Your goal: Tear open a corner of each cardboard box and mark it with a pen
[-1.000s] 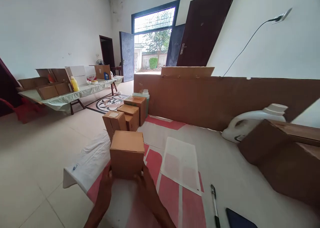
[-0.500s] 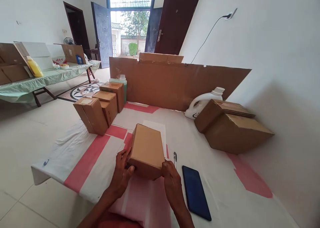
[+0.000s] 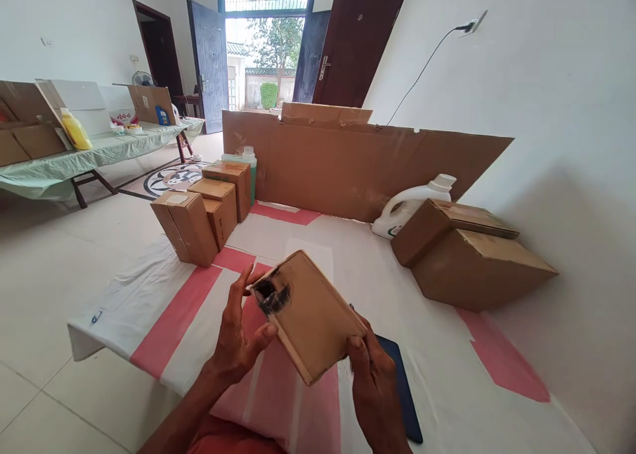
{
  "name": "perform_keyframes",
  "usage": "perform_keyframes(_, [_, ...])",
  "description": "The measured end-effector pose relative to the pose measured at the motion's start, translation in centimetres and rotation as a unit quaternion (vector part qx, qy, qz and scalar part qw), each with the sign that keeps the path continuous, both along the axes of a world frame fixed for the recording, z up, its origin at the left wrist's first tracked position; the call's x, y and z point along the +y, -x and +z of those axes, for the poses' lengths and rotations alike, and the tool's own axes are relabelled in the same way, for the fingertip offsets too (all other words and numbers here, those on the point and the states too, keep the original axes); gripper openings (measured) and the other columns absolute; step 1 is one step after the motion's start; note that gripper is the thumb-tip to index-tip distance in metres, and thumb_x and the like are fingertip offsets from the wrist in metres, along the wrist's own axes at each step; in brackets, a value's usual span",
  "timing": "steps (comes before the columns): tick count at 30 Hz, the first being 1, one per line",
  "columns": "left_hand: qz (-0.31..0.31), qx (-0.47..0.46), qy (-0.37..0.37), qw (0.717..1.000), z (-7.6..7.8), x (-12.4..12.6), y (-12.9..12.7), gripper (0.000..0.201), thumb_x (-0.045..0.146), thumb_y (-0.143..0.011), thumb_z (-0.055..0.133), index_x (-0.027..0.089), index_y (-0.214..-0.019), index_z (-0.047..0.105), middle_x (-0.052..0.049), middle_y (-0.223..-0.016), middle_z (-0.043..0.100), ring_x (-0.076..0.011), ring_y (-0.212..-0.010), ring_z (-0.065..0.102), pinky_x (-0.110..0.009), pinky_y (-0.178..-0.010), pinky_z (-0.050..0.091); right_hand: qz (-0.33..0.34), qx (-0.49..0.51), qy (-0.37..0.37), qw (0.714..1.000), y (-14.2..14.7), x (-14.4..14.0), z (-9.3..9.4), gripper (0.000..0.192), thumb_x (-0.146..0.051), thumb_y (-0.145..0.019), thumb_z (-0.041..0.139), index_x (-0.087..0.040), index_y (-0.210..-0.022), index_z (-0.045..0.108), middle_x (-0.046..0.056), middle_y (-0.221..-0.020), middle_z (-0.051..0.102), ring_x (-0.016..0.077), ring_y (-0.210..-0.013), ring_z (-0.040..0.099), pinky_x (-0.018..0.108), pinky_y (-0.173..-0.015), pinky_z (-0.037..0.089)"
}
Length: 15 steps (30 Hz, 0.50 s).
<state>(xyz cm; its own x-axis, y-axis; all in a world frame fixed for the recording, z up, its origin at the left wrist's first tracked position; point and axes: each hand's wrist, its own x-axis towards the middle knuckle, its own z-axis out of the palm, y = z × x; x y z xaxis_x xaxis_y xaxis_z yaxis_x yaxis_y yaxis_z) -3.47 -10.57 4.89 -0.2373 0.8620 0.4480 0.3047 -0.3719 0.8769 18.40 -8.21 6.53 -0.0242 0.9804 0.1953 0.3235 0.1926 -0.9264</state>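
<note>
One small cardboard box [image 3: 308, 315] is held up off the counter [image 3: 447, 388], tilted, its broad face turned to the camera, with a dark smudge near its upper left corner. The left hand [image 3: 238, 335] sits at the box's 9 o'clock, fingers spread and only loosely curled, thumb against the lower left edge; it steadies rather than clamps. The right hand [image 3: 372, 381] has its grip closed on the corner at the box's 5 o'clock.

At 10 o'clock from the held box stand four closed cartons [image 3: 199, 209] in a tight cluster, with one green bottle [image 3: 248, 159] behind them. At 2 o'clock lie two larger cartons [image 3: 472, 255], one leaning on the other, and one white jug [image 3: 412, 202] just beside them at their 10 o'clock. One long cardboard sheet [image 3: 358, 166] stands across the far edge at 12 o'clock. One dark phone [image 3: 402, 388] lies flat beneath the right hand, partly hidden. One white paper sheet [image 3: 318, 252] lies behind the box.

Half a second ago the box rested on the counter with both hands at its near end, and a pen showed beside the phone; now the box is raised and turned, covering that spot.
</note>
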Motion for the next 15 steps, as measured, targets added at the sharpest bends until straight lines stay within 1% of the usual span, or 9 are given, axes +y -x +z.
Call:
perform_keyframes(1, [0.008, -0.007, 0.006, 1.000, 0.1, 0.3, 0.0, 0.083, 0.063, -0.093, 0.062, 0.026, -0.160, 0.031, -0.014, -0.154, 0.049, -0.0346, -0.135, 0.051, -0.049, -0.113, 0.040, 0.000, -0.002, 0.009, 1.000, 0.2, -0.4, 0.4, 0.063, -0.071, -0.097, 0.041, -0.017, -0.117, 0.069, 0.005, -0.078, 0.071, 0.0224, -0.070, 0.066, 0.030, -0.062, 0.051])
perform_keyframes(3, [0.003, -0.027, 0.034, 0.999, 0.2, 1.1, 0.0, 0.069, 0.059, -0.096, 0.058, 0.026, -0.154, 0.042, -0.013, -0.150, 0.054, -0.0324, -0.130, 0.055, -0.047, -0.110, 0.042, -0.008, -0.011, 0.036, 0.999, 0.6, -1.2, 0.9, 0.056, -0.070, -0.099, 0.041, -0.021, -0.091, 0.068, -0.001, -0.059, 0.061, 0.0190, -0.053, 0.058, 0.029, -0.056, 0.046])
perform_keyframes(6, [-0.030, -0.060, 0.081, 0.994, 0.3, 2.2, 0.1, 0.056, 0.057, -0.099, 0.052, 0.025, -0.145, 0.053, -0.012, -0.145, 0.061, -0.0318, -0.129, 0.056, -0.047, -0.109, 0.042, -0.012, -0.054, 0.049, 0.997, 0.1, -1.5, 1.4, 0.055, -0.070, -0.097, 0.044, -0.024, -0.074, 0.061, -0.004, -0.050, 0.054, 0.0168, -0.045, 0.051, 0.029, -0.050, 0.041])
perform_keyframes(9, [-0.056, -0.063, 0.114, 0.990, 0.9, 3.5, 0.0, 0.050, 0.053, -0.098, 0.055, 0.026, -0.140, 0.058, -0.010, -0.145, 0.062, -0.0320, -0.132, 0.055, -0.048, -0.110, 0.041, -0.029, -0.132, 0.032, 0.990, -1.4, 0.5, 2.3, 0.061, -0.073, -0.095, 0.045, -0.024, -0.062, 0.059, -0.001, -0.050, 0.054, 0.0176, -0.048, 0.052, 0.030, -0.048, 0.038])
perform_keyframes(11, [-0.082, -0.051, 0.131, 0.987, 1.6, 4.3, -0.3, 0.047, 0.049, -0.096, 0.057, 0.026, -0.137, 0.060, -0.009, -0.144, 0.063, -0.0317, -0.130, 0.057, -0.048, -0.111, 0.041, -0.054, -0.169, -0.003, 0.984, -2.2, 3.1, 3.1, 0.058, -0.073, -0.093, 0.049, -0.023, -0.071, 0.068, 0.003, -0.065, 0.065, 0.0208, -0.058, 0.060, 0.031, -0.053, 0.044])
perform_keyframes(12, [-0.094, -0.042, 0.137, 0.985, 2.0, 4.7, -0.5, 0.045, 0.048, -0.095, 0.058, 0.026, -0.135, 0.062, -0.009, -0.142, 0.064, -0.0315, -0.129, 0.058, -0.049, -0.111, 0.041, -0.059, -0.174, -0.034, 0.982, -2.3, 4.6, 3.6, 0.054, -0.072, -0.091, 0.052, -0.022, -0.084, 0.073, 0.006, -0.079, 0.071, 0.0237, -0.069, 0.065, 0.033, -0.058, 0.049])
perform_keyframes(13, [-0.102, -0.032, 0.141, 0.984, 2.3, 5.1, -0.7, 0.045, 0.046, -0.094, 0.059, 0.025, -0.134, 0.063, -0.010, -0.141, 0.065, -0.0315, -0.128, 0.058, -0.049, -0.111, 0.041, -0.049, -0.171, -0.072, 0.981, -2.2, 5.9, 4.0, 0.052, -0.069, -0.090, 0.055, -0.023, -0.100, 0.075, 0.009, -0.098, 0.074, 0.0271, -0.084, 0.069, 0.036, -0.067, 0.054])
perform_keyframes(14, [-0.107, -0.020, 0.143, 0.984, 2.5, 5.3, -1.0, 0.045, 0.045, -0.094, 0.059, 0.025, -0.133, 0.063, -0.010, -0.141, 0.065, -0.0317, -0.128, 0.058, -0.049, -0.111, 0.041, -0.020, -0.166, -0.109, 0.980, -1.9, 7.2, 4.3, 0.050, -0.066, -0.089, 0.059, -0.024, -0.112, 0.074, 0.011, -0.116, 0.071, 0.0300, -0.101, 0.068, 0.040, -0.077, 0.056])
perform_keyframes(15, [-0.111, -0.008, 0.144, 0.983, 2.7, 5.6, -1.2, 0.045, 0.045, -0.093, 0.060, 0.024, -0.133, 0.063, -0.011, -0.141, 0.065, -0.0318, -0.129, 0.057, -0.049, -0.111, 0.041, 0.025, -0.165, -0.141, 0.976, -1.5, 8.2, 4.5, 0.047, -0.061, -0.089, 0.061, -0.027, -0.118, 0.073, 0.011, -0.130, 0.066, 0.0315, -0.116, 0.064, 0.045, -0.089, 0.056])
